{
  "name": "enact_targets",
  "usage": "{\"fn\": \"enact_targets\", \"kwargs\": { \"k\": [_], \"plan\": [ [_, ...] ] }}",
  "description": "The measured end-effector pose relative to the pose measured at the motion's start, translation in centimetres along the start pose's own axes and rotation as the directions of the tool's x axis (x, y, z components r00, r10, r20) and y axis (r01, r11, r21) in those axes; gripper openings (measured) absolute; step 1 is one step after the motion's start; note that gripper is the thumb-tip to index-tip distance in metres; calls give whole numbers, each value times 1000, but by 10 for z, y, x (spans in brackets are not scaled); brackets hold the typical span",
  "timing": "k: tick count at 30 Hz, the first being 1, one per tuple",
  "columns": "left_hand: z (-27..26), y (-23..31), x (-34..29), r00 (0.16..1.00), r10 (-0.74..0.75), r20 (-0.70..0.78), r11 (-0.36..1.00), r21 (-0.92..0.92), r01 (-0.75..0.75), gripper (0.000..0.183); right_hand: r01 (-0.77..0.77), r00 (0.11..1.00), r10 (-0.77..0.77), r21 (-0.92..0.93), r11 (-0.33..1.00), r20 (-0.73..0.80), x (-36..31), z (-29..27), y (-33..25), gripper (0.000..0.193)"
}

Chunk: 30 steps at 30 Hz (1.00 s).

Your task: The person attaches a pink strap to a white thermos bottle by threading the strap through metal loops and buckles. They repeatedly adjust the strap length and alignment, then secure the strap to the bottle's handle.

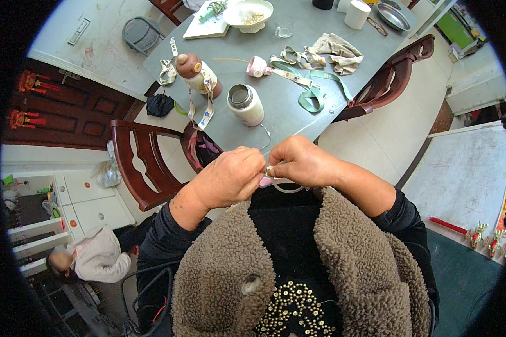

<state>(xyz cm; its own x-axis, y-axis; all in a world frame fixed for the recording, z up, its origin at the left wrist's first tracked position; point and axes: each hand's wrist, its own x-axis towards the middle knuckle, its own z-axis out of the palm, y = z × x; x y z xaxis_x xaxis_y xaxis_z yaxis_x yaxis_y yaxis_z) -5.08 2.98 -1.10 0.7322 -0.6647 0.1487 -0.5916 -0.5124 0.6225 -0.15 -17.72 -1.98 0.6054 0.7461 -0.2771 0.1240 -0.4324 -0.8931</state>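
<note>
Close to my body, at the near table edge, my left hand (230,175) and my right hand (306,163) meet with fingertips pinched together. A small whitish piece (270,169) shows between them, and a pale thin loop (288,190) hangs below my right fingers. Beneath the fingertips is a bit of pink (265,182); how these parts join is hidden. Just beyond my hands stands a white insulated bottle (246,106) with its steel mouth uncovered. Behind it lies a pink bottle lid (258,67) with a thin straw-like stick pointing left.
A brown-topped bottle (199,76) with a printed strap stands left. Green and printed straps (312,92) and a crumpled cloth (340,53) lie right. Farther back are a white bowl (248,14) and white cup (356,14). Wooden chairs (143,163) flank the table; a person (98,255) is lower left.
</note>
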Motion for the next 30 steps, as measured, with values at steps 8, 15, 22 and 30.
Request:
{"fn": "enact_targets", "kwargs": {
  "k": [8, 15, 22, 30],
  "plan": [
    [-3, 1, 5, 981, -111, 161, 993, -17, 115, 14, 79, 997, -76, -126, 989, 29, 6, 3, 8, 19],
    [-15, -8, 17, 956, -102, 275, 980, -139, 145, 11, 86, 995, -82, -70, 994, 64, 14, 3, 16, 21],
    [-20, -4, 22, 940, -153, 304, 971, -128, 200, 9, 110, 994, -109, -35, 993, 31, 13, 4, 12, 22],
    [-28, -3, 30, 911, -238, 337, 960, -59, 273, 8, 101, 994, -105, -168, 981, -15, 12, -2, 4, 19]
  ]
}}
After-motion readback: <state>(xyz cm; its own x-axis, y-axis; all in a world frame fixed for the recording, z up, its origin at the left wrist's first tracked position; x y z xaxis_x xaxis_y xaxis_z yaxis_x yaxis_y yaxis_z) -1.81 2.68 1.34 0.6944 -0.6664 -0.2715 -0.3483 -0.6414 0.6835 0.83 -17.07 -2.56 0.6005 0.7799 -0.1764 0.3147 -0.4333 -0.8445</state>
